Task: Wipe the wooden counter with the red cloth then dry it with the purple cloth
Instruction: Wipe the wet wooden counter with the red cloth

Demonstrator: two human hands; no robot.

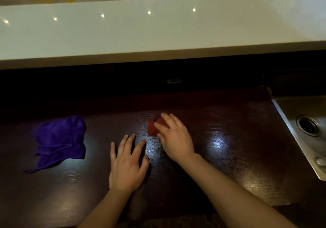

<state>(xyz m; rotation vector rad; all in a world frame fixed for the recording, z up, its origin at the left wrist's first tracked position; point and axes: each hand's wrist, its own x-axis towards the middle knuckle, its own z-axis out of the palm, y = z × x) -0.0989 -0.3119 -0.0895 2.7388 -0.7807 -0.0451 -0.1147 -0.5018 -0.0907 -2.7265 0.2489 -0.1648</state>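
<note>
The dark wooden counter fills the lower half of the view and shines wet in patches. My right hand presses down on the bunched red cloth at the counter's middle; only the cloth's left part shows past my fingers, and the hand is blurred. Just to its left, my left hand lies flat on the wood with fingers spread and nothing in it. The purple cloth lies crumpled on the counter at the left, apart from both hands.
A steel sink with a round drain is set into the counter at the right edge. A raised white bar top runs across the back above a dark recess. Chair legs stand beyond it.
</note>
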